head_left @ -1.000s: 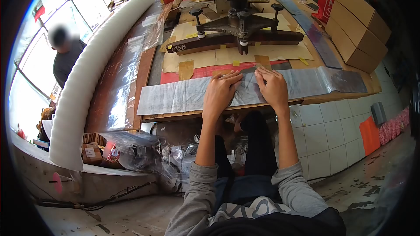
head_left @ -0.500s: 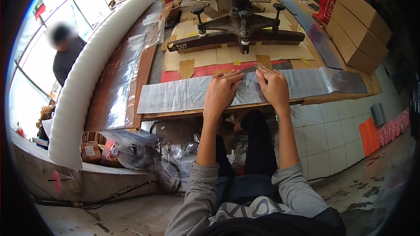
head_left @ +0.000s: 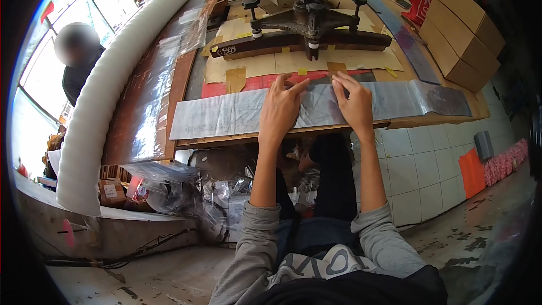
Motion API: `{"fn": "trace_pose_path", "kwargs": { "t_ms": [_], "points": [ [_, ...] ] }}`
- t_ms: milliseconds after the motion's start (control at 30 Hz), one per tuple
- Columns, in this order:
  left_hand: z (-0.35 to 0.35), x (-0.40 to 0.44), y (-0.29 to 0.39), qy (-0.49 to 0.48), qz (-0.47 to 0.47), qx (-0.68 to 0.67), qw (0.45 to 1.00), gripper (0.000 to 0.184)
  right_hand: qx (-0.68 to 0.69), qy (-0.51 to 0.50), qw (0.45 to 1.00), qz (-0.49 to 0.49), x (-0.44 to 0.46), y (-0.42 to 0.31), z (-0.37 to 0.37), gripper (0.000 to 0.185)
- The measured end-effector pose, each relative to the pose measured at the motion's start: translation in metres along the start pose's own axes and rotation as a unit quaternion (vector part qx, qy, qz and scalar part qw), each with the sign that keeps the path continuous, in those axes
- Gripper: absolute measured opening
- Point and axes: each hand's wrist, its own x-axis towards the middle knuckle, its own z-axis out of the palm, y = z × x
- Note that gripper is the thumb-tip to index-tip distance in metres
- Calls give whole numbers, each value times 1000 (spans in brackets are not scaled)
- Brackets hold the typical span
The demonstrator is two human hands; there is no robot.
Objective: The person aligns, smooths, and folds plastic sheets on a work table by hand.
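A long strip of cloudy plastic sheet (head_left: 220, 114) lies along the near edge of the worktable, wrinkled towards its middle. Over its middle is my left hand (head_left: 279, 107), fingers stretched towards the far edge and somewhat apart. A short way to the right, my right hand (head_left: 354, 104) rests near the same far edge, fingers extended and the thumb close to them. Whether the fingertips touch the plastic is hard to make out. Just beyond the hands lies a red strip (head_left: 248, 86) with brown tape (head_left: 235, 79) across it.
A dark metal press bar (head_left: 305, 48) hangs over cardboard (head_left: 254, 66) beyond my hands. On the left stands a long white foam roll (head_left: 107, 96) beside clear plastic sheeting (head_left: 152, 113). Cardboard boxes (head_left: 454, 45) sit at the right. A person (head_left: 79, 73) is behind the roll.
My fingers have lifted and spread a little from their flatter pose on the plastic strip. The whole view has shifted slightly. The plastic strip stays in place on the table.
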Motion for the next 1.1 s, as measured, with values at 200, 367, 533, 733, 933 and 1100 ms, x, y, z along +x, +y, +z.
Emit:
{"fn": "trace_pose_path", "kwargs": {
  "t_ms": [200,367,533,733,933,1100],
  "points": [
    [1,1,-1,27,4,2,1000,35,36,26,997,56,1,3,-3,27],
    [-6,2,8,3,1,-27,1000,34,42,20,997,69,1,3,-3,29],
    [-10,5,13,-6,-9,-52,999,33,49,23,996,75,2,4,-3,29],
    [-15,5,16,20,1,-136,990,30,119,-4,987,107,3,5,-7,31],
    [-29,-20,31,-6,-3,-179,984,25,346,-23,921,176,-3,12,-21,42],
    [-42,-79,46,-92,59,-250,962,34,397,-103,865,287,-33,-10,-49,38]
  ]
}}
